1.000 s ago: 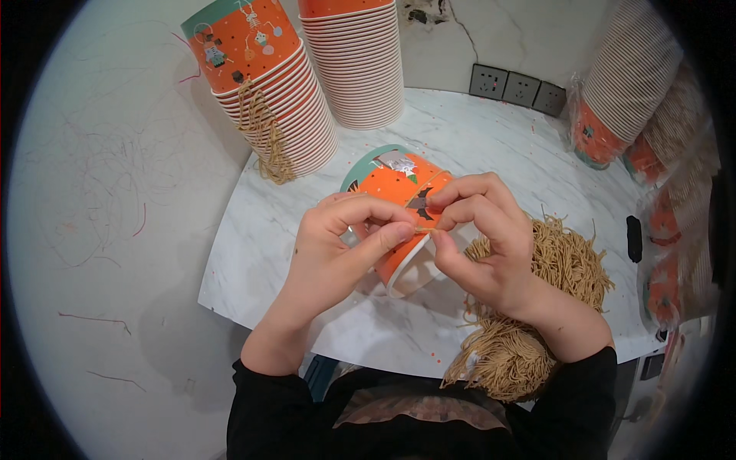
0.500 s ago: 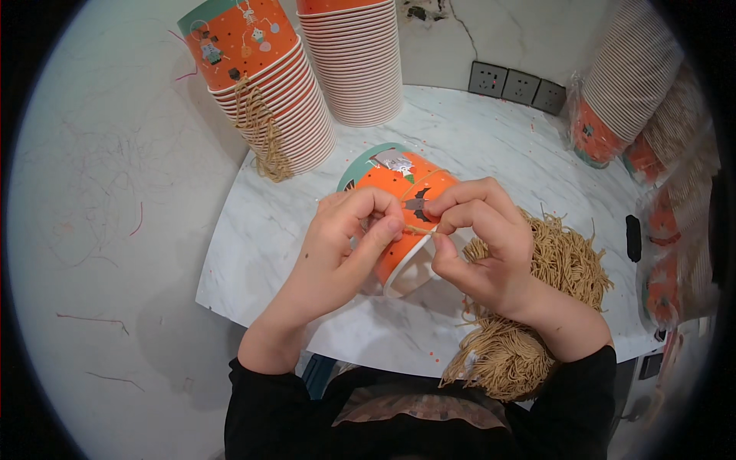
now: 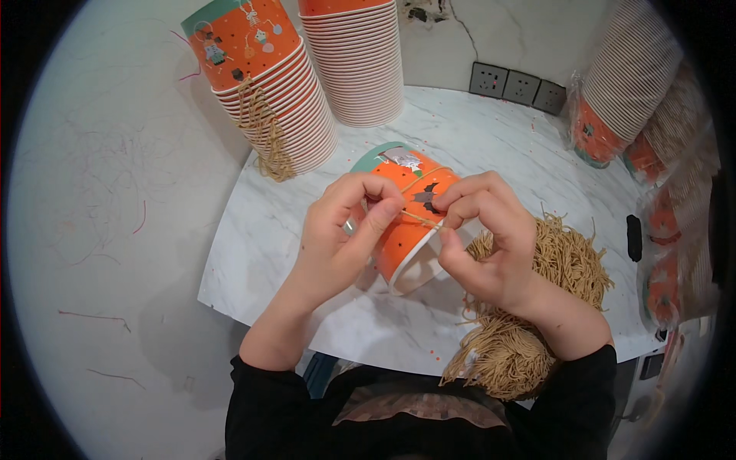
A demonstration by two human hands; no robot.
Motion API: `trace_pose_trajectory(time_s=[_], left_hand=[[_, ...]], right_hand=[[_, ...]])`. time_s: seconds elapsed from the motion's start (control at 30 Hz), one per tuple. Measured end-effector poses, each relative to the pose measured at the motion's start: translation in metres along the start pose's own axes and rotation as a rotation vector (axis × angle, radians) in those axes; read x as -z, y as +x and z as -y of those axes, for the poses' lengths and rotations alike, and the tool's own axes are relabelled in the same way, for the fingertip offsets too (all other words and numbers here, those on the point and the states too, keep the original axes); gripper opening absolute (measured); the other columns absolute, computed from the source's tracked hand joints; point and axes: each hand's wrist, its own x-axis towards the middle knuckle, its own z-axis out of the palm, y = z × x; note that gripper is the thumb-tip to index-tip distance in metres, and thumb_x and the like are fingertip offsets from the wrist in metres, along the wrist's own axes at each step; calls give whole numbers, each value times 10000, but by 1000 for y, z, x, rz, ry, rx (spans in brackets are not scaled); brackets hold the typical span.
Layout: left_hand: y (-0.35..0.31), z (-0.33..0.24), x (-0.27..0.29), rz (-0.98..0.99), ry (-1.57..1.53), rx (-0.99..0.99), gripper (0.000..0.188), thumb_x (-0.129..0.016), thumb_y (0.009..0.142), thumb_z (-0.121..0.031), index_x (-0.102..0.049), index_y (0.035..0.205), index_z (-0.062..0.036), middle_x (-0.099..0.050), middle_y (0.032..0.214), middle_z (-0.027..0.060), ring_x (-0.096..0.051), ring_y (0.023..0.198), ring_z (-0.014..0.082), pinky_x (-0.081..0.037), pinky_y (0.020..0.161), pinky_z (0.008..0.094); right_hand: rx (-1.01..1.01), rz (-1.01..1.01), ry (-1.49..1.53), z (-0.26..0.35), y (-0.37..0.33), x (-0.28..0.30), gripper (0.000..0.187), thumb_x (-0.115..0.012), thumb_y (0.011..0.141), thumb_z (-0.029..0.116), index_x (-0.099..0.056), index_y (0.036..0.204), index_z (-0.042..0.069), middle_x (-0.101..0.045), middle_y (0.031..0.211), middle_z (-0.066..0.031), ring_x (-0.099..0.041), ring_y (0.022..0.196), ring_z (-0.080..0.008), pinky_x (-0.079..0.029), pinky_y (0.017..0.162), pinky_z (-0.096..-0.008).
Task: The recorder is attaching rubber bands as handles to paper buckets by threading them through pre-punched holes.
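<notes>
One tipped cup (image 3: 408,239), cord (image 3: 420,220) between fingers (image 3: 379,218) — nested stacks (image 3: 360,69) behind

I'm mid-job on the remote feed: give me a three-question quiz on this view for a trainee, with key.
1. True or false: the orange printed paper cup has its open mouth turned toward the picture's lower right.
2. What do the left hand and the right hand both pinch?
3. Which hand is nearer the shaggy bundle of tan cord: A) left or B) right?

Key: 1. True. 2. A thin tan cord. 3. B.
</notes>
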Motion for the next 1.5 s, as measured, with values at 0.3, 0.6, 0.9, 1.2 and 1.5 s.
trace_pose_trajectory(time_s=[0.3,0.6,0.9,1.2,1.5], left_hand=[[4,2,16,92,-71,-41,118,-696,825,-9,-638,926,-27,-637,868,9,-567,791,107,-453,742,246],[10,5,11,-55,450,-391,209,-809,712,-13,-661,830,-104,-635,748,-19,-588,696,153,-440,932,416],[9,6,12,-92,388,-407,177,-818,738,-50,-704,862,-106,-636,765,-19,-605,682,153,-448,983,454],[8,2,9,-31,353,-392,204,-733,726,16,-746,897,-95,-594,719,-33,-563,660,123,-442,993,445],[7,5,4,2,283,-343,136,-700,737,5,-693,827,-98,-519,657,-50,-491,621,103,-427,982,422]], right_hand=[[-62,-34,20,-2,1,-2,132,-700,733,-27,-611,825,6,-636,945,-140,-669,823,-226,-541,733,-302],[-33,-6,11,0,1,-1,140,-712,739,-18,-615,838,3,-633,960,-136,-665,828,-214,-540,733,-299],[-53,19,-21,3,1,-5,249,-791,769,25,-698,997,-13,-620,1012,-118,-664,867,-214,-563,744,-311],[-115,-12,-27,0,-2,-8,181,-764,727,-3,-678,884,25,-634,931,-97,-636,857,-260,-519,752,-351],[-114,8,-34,0,-2,-7,176,-757,726,1,-664,871,39,-639,927,-90,-615,864,-264,-500,764,-355]])
